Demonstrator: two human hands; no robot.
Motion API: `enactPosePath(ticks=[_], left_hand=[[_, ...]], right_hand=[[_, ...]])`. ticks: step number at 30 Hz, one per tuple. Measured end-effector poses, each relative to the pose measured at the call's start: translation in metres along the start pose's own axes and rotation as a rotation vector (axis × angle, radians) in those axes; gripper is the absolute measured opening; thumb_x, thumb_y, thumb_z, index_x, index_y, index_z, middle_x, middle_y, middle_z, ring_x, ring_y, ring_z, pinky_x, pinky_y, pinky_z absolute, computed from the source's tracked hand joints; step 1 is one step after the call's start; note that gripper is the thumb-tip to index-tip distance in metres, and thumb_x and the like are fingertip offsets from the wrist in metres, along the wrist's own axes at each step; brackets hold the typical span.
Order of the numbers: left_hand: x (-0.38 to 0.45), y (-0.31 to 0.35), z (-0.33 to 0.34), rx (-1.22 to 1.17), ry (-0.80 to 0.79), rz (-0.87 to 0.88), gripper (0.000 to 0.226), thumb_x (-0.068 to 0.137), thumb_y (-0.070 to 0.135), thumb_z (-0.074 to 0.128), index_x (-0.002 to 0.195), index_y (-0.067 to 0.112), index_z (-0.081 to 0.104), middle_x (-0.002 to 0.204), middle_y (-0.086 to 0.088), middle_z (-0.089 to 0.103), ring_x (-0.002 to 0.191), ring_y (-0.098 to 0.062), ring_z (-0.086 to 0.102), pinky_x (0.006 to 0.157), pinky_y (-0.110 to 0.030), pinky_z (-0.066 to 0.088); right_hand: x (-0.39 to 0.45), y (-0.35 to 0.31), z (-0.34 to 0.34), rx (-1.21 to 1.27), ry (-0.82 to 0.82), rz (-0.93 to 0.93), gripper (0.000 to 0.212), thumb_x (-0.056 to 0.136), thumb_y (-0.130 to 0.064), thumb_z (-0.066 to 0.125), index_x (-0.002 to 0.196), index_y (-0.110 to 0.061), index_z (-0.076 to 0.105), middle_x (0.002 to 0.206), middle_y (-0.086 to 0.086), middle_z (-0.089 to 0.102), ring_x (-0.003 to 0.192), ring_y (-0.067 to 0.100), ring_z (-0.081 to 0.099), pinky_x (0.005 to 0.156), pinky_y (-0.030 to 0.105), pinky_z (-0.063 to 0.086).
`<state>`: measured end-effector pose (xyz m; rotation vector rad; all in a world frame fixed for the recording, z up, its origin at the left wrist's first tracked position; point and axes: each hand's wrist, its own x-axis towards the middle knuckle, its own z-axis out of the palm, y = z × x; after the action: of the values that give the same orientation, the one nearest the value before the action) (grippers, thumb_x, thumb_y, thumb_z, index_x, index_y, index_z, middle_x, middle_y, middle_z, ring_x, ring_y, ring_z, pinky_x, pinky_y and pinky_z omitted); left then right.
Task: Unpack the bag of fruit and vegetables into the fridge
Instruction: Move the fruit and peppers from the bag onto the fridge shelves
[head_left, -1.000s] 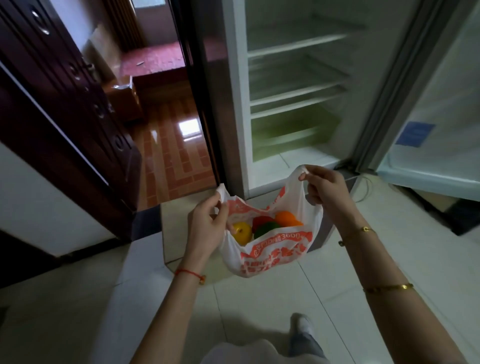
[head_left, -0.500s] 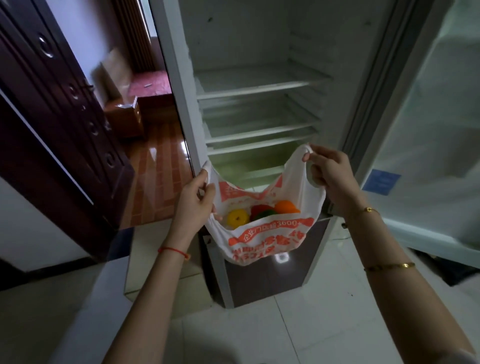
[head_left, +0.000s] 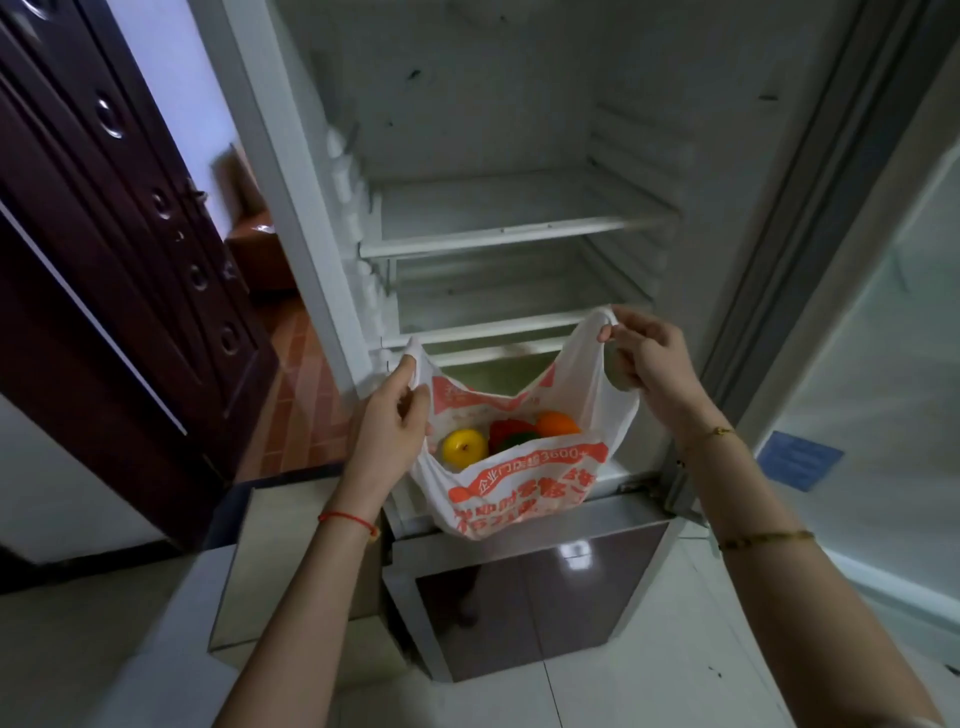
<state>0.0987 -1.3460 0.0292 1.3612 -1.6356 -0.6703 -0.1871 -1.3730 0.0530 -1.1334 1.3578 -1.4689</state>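
With both hands pinching its handles, left hand (head_left: 387, 421) at 9 o'clock and right hand (head_left: 647, 366) at 3, the bag (head_left: 524, 488) hangs before the fridge (head_left: 519, 228), so a slipped handle would likely spill the yellow fruit (head_left: 464, 447)

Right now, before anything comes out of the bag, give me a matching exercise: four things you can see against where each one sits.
Things:
1. yellow fruit
2. orange fruit
3. left hand
4. right hand

Places:
A. pinches the bag's right handle
B. at the left inside the plastic bag
C. pinches the bag's left handle
D. at the right inside the bag

Pairs: 1-B, 2-D, 3-C, 4-A
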Motion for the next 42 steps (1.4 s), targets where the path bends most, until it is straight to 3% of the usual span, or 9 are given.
enactPosePath(ticks=[2, 8, 12, 16, 25, 29, 33, 39, 42], left_hand=[[0.012, -0.010, 0.006, 0.059, 0.003, 0.007, 0.048, 0.101, 0.023, 0.044, 0.148, 0.026, 0.034, 0.068, 0.004, 0.049, 0.058, -0.010, 0.050, 0.053, -0.023, 0.040], [0.027, -0.024, 0.020, 0.085, 0.002, 0.029, 0.052, 0.101, 0.027, 0.044, 0.148, 0.039, 0.025, 0.058, 0.003, 0.036, 0.051, -0.010, 0.041, 0.048, -0.032, 0.037], [0.018, -0.026, 0.027, 0.038, -0.057, 0.070, 0.055, 0.100, 0.027, 0.045, 0.145, 0.046, 0.021, 0.055, 0.004, 0.038, 0.047, -0.007, 0.040, 0.045, -0.027, 0.035], [0.008, -0.027, 0.034, 0.002, -0.102, 0.065, 0.059, 0.098, 0.028, 0.047, 0.149, 0.042, 0.020, 0.059, -0.007, 0.044, 0.049, -0.012, 0.045, 0.045, -0.029, 0.039], [-0.015, -0.032, 0.042, -0.009, -0.091, 0.009, 0.055, 0.098, 0.024, 0.049, 0.147, 0.036, 0.027, 0.059, 0.009, 0.044, 0.049, -0.003, 0.048, 0.046, -0.017, 0.036], [-0.026, -0.033, 0.048, 0.010, -0.061, -0.025, 0.052, 0.098, 0.022, 0.050, 0.146, 0.032, 0.032, 0.059, 0.007, 0.041, 0.053, -0.005, 0.050, 0.048, -0.016, 0.038], [-0.031, -0.033, 0.053, 0.038, -0.019, -0.042, 0.052, 0.098, 0.022, 0.049, 0.145, 0.035, 0.032, 0.059, 0.007, 0.041, 0.054, -0.004, 0.049, 0.050, -0.015, 0.037], [-0.032, -0.031, 0.059, 0.024, 0.018, -0.014, 0.054, 0.099, 0.021, 0.048, 0.146, 0.041, 0.029, 0.058, 0.002, 0.036, 0.050, -0.007, 0.043, 0.050, -0.026, 0.038], [-0.030, -0.030, 0.061, -0.019, 0.022, -0.033, 0.058, 0.099, 0.027, 0.046, 0.137, 0.063, 0.022, 0.068, -0.016, 0.052, 0.058, -0.026, 0.057, 0.054, -0.041, 0.049]], right_hand=[[0.013, 0.007, 0.001, -0.007, 0.012, 0.012, 0.025, 0.094, 0.000, 0.050, 0.117, 0.002, 0.060, 0.041, -0.011, 0.039, 0.035, 0.008, 0.029, 0.039, 0.016, 0.027], [0.030, 0.024, 0.002, -0.130, 0.031, 0.029, 0.024, 0.095, 0.000, 0.048, 0.112, -0.005, 0.063, 0.042, -0.012, 0.049, 0.037, 0.007, 0.032, 0.040, 0.020, 0.028], [0.028, 0.032, 0.001, -0.381, 0.089, 0.020, 0.032, 0.098, -0.006, 0.043, 0.124, -0.021, 0.055, 0.078, -0.007, 0.067, 0.058, 0.007, 0.050, 0.050, 0.023, 0.043], [0.020, 0.044, -0.003, -0.726, 0.158, -0.063, 0.036, 0.096, -0.013, 0.045, 0.129, -0.017, 0.058, 0.091, -0.003, 0.071, 0.088, 0.022, 0.066, 0.083, 0.041, 0.056], [-0.007, 0.050, -0.005, -1.224, 0.353, -0.497, 0.035, 0.090, -0.027, 0.061, 0.119, -0.008, 0.056, 0.112, 0.011, 0.055, 0.101, 0.029, 0.050, 0.084, 0.038, 0.043], [-0.012, 0.055, 0.001, -1.151, 0.020, -0.775, 0.012, 0.092, -0.020, 0.060, 0.095, -0.009, 0.063, 0.091, 0.006, 0.060, 0.085, 0.023, 0.054, 0.074, 0.039, 0.046], [-0.004, 0.074, 0.007, -1.118, -0.417, -0.495, 0.013, 0.091, -0.023, 0.060, 0.100, -0.016, 0.066, 0.103, 0.003, 0.065, 0.097, 0.023, 0.062, 0.083, 0.036, 0.053], [0.021, 0.116, 0.003, -1.413, -0.530, -0.164, 0.044, 0.096, -0.028, 0.053, 0.136, -0.012, 0.044, 0.130, 0.007, 0.056, 0.110, 0.019, 0.060, 0.086, 0.025, 0.052], [0.034, 0.147, -0.004, -1.515, -0.547, -0.101, 0.062, 0.096, -0.037, 0.047, 0.148, -0.010, 0.026, 0.141, 0.009, 0.048, 0.123, 0.022, 0.053, 0.100, 0.031, 0.049]])
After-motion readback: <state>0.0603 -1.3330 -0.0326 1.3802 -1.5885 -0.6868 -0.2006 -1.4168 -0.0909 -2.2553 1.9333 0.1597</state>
